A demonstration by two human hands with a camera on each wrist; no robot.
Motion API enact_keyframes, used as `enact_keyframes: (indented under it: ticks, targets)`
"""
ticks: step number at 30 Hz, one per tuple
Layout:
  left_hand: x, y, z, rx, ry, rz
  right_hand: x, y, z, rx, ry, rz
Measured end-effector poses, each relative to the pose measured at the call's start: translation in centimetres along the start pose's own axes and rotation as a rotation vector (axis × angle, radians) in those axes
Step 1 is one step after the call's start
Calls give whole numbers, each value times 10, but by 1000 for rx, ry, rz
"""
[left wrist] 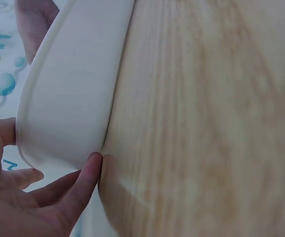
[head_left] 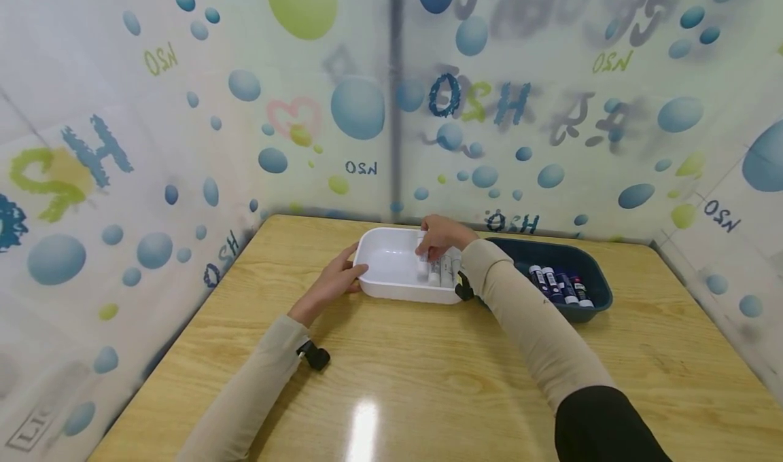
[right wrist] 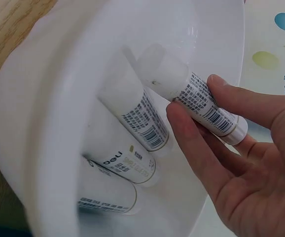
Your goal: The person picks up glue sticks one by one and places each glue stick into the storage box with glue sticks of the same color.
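Note:
A white plastic tray (head_left: 391, 291) stands on the wooden table. My left hand (head_left: 333, 275) grips its left end, thumb at the rim and fingers against the outer wall (left wrist: 73, 98). Inside the tray, my right hand (head_left: 448, 234) pinches a white glue stick (right wrist: 201, 101) between thumb and fingers. That stick is tilted beside a row of similar white glue sticks (right wrist: 125, 160), which lie side by side in the tray's right part. Printed labels and barcodes show on them in the right wrist view.
To the right of the tray is a dark green basin (head_left: 596, 272), partly covered by my right forearm. Several dark blue glue sticks with white ends (head_left: 565, 287) lie in it. A patterned curtain (head_left: 367, 176) hangs behind the wooden table (head_left: 391, 367).

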State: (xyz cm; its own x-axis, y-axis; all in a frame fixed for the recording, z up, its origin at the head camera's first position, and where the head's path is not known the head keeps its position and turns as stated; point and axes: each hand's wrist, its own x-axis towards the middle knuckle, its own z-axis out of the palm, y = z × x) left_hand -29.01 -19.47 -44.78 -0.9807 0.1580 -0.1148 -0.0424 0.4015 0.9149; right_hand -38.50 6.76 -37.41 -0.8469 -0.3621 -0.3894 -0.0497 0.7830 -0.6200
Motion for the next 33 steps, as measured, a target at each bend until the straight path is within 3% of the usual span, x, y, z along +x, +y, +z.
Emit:
enact_keyframes:
  ticks: [9,16,22,33]
  targets:
    - [-1,0,1,6,-1,-5,6,5,7,-71,10,35]
    - [-1,2,0,2,1,5,-3,-1,8,-199,75,46]
    - [-1,1,0,6,-2,1,-1,-1,8,-302,58,46]
    - [0,0,-1,-18,-9,4,2,4,14,-316,49,55]
